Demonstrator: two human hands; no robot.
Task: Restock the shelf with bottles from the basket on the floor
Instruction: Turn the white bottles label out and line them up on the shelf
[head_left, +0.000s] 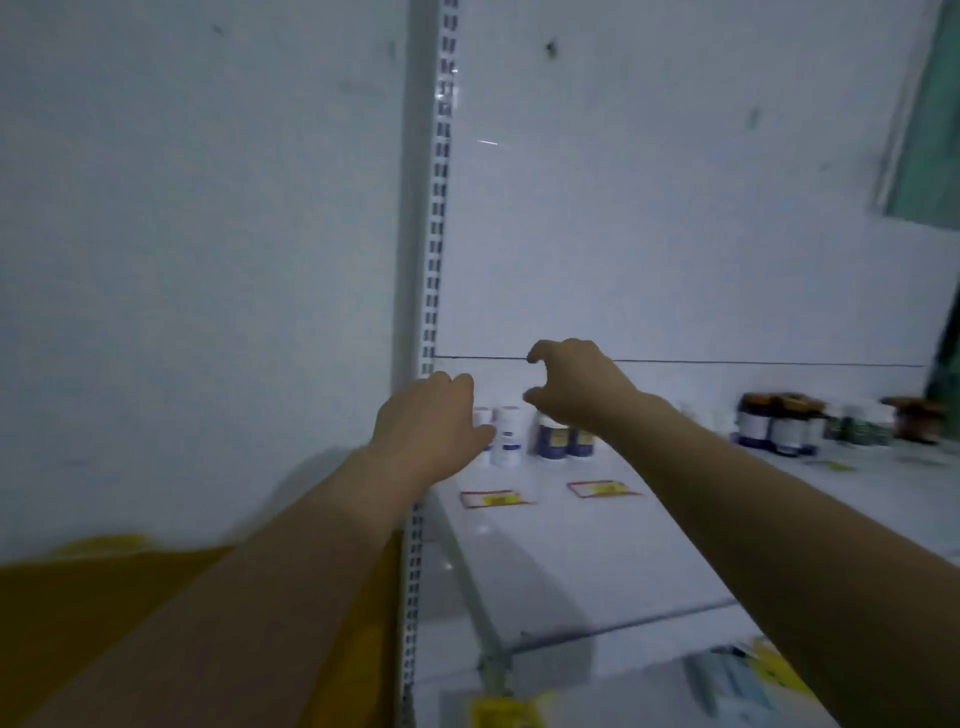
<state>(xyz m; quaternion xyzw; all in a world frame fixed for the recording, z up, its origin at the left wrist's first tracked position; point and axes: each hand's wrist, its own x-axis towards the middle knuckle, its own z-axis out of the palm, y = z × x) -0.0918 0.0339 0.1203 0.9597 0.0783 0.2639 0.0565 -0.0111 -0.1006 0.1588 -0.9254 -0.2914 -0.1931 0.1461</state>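
Bottles (506, 434) on shelf (571, 545), labels too blurred to read; left hand (431, 423) against them, grip unclear; right hand (576, 387) spread, empty

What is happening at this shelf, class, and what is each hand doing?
A person reaches both bare hands over a white shelf. The left hand is at the white bottles near the shelf's left end; whether it grips one is hidden. The right hand hovers above the dark blue bottles, loosely curved and holding nothing. More bottles stand further right. No basket is in view.
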